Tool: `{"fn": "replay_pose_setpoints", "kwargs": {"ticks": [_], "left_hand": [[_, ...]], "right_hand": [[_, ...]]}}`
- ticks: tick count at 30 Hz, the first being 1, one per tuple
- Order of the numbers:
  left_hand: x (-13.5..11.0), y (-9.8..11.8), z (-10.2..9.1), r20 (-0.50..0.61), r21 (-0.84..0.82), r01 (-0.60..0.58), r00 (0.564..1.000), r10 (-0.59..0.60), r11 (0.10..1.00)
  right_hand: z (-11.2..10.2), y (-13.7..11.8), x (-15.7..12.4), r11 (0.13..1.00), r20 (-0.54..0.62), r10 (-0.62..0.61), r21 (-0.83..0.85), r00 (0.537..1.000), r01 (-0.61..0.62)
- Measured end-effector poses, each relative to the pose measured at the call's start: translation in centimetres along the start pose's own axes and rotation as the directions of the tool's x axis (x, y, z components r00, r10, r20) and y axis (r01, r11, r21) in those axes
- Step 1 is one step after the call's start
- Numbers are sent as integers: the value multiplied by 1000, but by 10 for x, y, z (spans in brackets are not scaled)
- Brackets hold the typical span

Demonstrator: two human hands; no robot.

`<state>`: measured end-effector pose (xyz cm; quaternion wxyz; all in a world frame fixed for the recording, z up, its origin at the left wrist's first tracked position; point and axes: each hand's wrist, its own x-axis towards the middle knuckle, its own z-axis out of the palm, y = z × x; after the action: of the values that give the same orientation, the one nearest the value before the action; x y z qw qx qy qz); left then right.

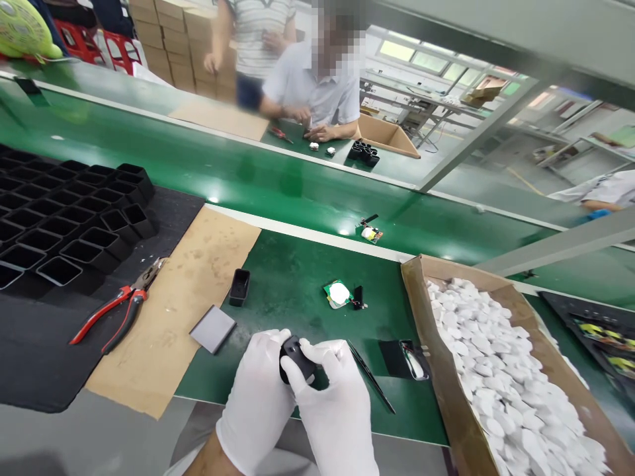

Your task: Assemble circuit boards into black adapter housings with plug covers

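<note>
Both my hands wear white gloves and meet low in the middle of the view. My left hand (258, 390) and my right hand (333, 403) are closed together around a small black plastic casing (294, 356), thumbs pressing on its top. Just ahead on the green mat lie an empty black casing (239, 287), a grey flat pad (213, 328), and a small circuit board with a white round pad (339, 294). Black tweezers (371, 377) lie right of my right hand.
A cardboard box (436, 344) full of white pads stands at right. Red-handled pliers (116, 307) rest on brown cardboard at left, beside a stack of black casings (64, 218). Across the green conveyor (278, 185), a seated person works; another stands behind.
</note>
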<state>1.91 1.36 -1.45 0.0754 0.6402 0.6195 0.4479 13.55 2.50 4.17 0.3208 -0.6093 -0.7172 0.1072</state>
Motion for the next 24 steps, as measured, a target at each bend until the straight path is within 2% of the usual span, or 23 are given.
{"fn": "replay_pose_setpoints", "kwargs": {"ticks": [5, 10, 13, 16, 18, 20, 21, 22, 23, 24], "left_hand": [[-4, 3, -13, 6, -57, 20, 1000, -20, 998], [-7, -3, -8, -43, -12, -68, 997, 68, 998], [-15, -14, 0, -17, -21, -106, 994, 106, 994], [-12, -25, -14, 29, -80, -160, 986, 163, 984], [8, -27, -41, 120, -129, -194, 970, 210, 972], [49, -17, -69, 177, -90, -157, 969, 171, 983], [75, -6, -77, 142, -73, -148, 977, 158, 986], [104, 7, -80, 144, -89, -125, 980, 137, 988], [134, 22, -75, 233, -89, -83, 967, 101, 993], [163, 38, -62, 358, -55, -33, 932, 51, 998]], "right_hand": [[7, 2, -6, 998, -49, -28, -64, 998, 24], [14, 23, -22, 958, -121, -250, -172, 961, 228], [19, 34, -31, 908, -89, -352, -274, 932, 317], [24, 42, -36, 893, -35, -344, -320, 938, 315], [26, 49, -40, 883, -17, -326, -363, 945, 298], [26, 60, -44, 865, -33, -333, -409, 942, 291], [25, 65, -47, 858, -55, -339, -427, 939, 285], [24, 71, -50, 858, -78, -339, -436, 938, 273], [24, 76, -53, 862, -101, -333, -435, 937, 259], [24, 80, -56, 874, -127, -315, -426, 941, 235]]}}
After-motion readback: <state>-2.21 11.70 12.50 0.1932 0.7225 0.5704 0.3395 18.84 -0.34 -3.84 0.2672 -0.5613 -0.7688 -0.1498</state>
